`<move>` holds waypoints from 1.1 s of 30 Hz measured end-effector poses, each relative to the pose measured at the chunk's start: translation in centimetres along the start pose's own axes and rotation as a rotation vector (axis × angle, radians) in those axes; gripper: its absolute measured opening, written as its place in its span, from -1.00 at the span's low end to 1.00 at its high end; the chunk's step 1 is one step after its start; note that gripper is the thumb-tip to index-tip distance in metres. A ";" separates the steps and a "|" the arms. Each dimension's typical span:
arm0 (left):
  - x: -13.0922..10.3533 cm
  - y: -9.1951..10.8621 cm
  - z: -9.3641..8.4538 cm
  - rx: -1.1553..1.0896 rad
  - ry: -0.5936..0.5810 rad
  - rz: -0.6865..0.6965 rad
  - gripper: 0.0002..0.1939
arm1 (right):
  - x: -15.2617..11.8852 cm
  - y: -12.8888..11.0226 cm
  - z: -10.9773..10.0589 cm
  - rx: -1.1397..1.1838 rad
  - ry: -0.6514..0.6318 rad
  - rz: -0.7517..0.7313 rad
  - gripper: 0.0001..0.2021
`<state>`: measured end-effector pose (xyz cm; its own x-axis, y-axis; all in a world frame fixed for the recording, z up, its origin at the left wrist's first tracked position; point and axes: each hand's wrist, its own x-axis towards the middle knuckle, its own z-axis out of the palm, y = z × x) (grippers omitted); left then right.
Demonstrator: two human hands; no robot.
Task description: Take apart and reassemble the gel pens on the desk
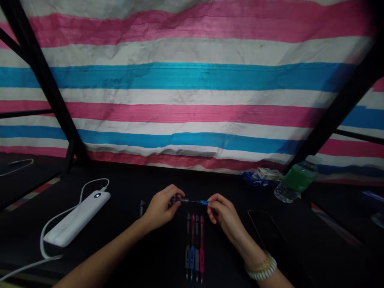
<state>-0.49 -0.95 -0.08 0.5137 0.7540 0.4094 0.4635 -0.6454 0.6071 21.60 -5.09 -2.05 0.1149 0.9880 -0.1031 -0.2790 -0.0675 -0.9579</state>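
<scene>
Four pens (192, 254) lie near a phone (267, 228), left hand (163, 206) gripping a barrel (184, 199), right hand (223, 212) a blue piece (204, 203).

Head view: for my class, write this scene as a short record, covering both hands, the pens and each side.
Left hand: holds a dark pen piece
Right hand: pinches a blue pen piece
Row: four pens, side by side; grips grey, blue, grey, pink
Left side: white power bank, cable attached
Right side: bottle, green label
Backdrop: striped sheet

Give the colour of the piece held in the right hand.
The piece in the right hand is blue; see the head view.
</scene>
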 end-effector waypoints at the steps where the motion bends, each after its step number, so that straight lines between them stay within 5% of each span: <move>1: 0.1 -0.2 -0.1 -0.037 0.011 -0.017 -0.78 | 0.1 0.0 -0.1 0.028 0.014 0.012 -0.90; 16: 0.7 -2.1 -1.0 -0.655 0.058 -0.297 -0.64 | 0.8 0.0 -1.0 0.231 0.101 0.035 -0.89; 33: 0.8 -3.2 -0.3 -0.771 0.105 -0.333 -0.63 | 0.6 -0.1 -1.0 0.245 0.115 -0.042 -0.91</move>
<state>-1.84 1.74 -1.51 0.3501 0.9221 0.1645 -0.0631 -0.1520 0.9864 22.62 -4.65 -2.24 0.2348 0.9660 -0.1082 -0.4926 0.0223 -0.8700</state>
